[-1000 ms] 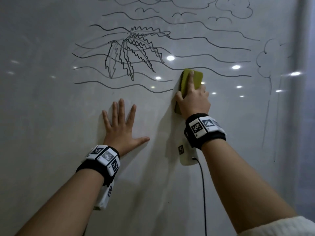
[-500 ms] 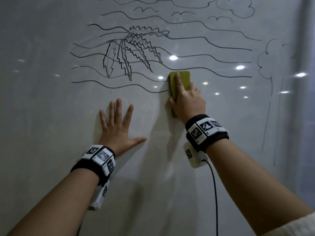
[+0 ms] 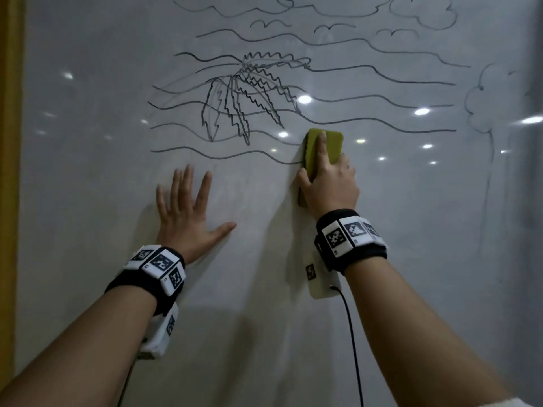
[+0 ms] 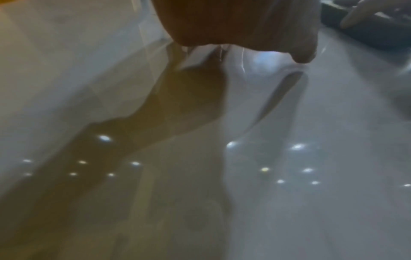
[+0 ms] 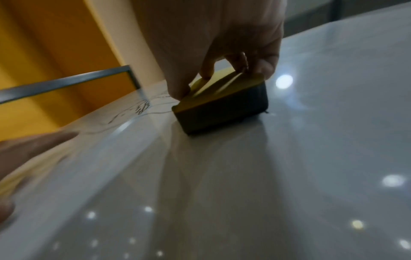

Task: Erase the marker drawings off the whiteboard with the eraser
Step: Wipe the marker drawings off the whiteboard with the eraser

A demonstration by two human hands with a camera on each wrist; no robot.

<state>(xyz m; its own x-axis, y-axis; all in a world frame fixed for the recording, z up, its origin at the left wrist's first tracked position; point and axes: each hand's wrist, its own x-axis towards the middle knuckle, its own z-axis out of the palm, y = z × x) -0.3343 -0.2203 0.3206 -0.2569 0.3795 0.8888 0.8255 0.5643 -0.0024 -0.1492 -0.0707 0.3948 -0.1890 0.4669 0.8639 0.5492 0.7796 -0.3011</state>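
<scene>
The yellow-backed eraser (image 3: 322, 154) is gripped in the right hand (image 3: 329, 186), fingers curled over its back, and is pressed dark felt side down against the whiteboard (image 3: 411, 230); compared with a second ago it has been slid leftward, onto the right end of the lowest wavy line (image 3: 223, 155). The left hand (image 3: 188, 218) is kept flat on the board with fingers spread, holding nothing, as before. Only a short stretch of line has been cleared by this stroke, so the palm tree drawing (image 3: 249, 95), the waves, clouds and the tree outline (image 3: 487, 113) are judged still to be erased.
</scene>
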